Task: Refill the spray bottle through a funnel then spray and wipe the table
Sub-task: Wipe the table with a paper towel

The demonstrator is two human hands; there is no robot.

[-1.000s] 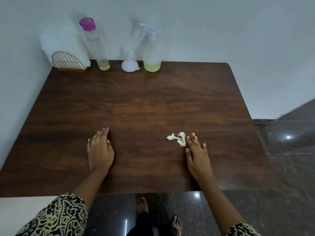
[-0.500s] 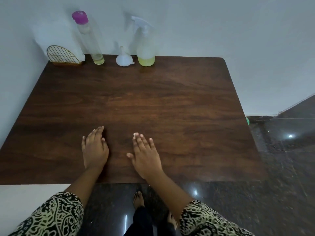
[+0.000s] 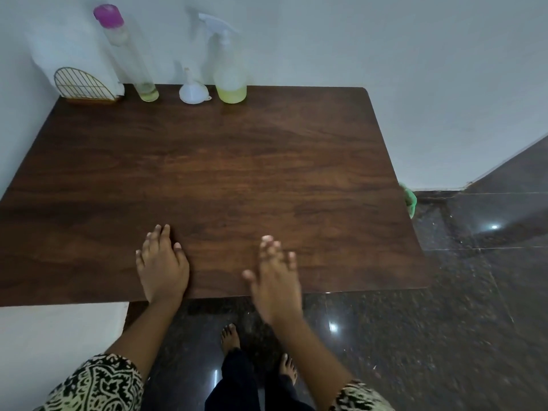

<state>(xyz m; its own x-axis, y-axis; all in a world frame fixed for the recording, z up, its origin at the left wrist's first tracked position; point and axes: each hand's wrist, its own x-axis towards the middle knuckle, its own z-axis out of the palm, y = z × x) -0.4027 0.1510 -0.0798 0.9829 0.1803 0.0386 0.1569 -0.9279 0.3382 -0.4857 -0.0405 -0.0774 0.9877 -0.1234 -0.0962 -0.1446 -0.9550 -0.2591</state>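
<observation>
Tabletop (image 3: 237, 173): dark wood; everything we need stands along its far edge.
Refill bottle (image 3: 130, 60): tall and clear, pink cap on, a little yellowish liquid at the bottom; on the far edge, towards the left corner.
Spray bottle (image 3: 229, 75): upright near the middle of the far edge, trigger head on, a shallow yellow layer inside.
Wire holder (image 3: 84, 84): far left corner, with white paper standing in it.
Right grip (image 3: 274, 280): blurred, over the near edge, fingers straight, holding nothing.
Left grip (image 3: 161, 265): palm down by the near edge, fingers straight, holding nothing.
Funnel (image 3: 192, 91): small and white, mouth down and spout up, between the two bottles.
Step in hand: we judge the refill not yet begun, since both tops are on.
Doing it well: we would draw the spray bottle nearer and steady its body with one grip while the other twists the head off. Then we would seat the funnel spout-down in the neck before uncapping the refill bottle.
</observation>
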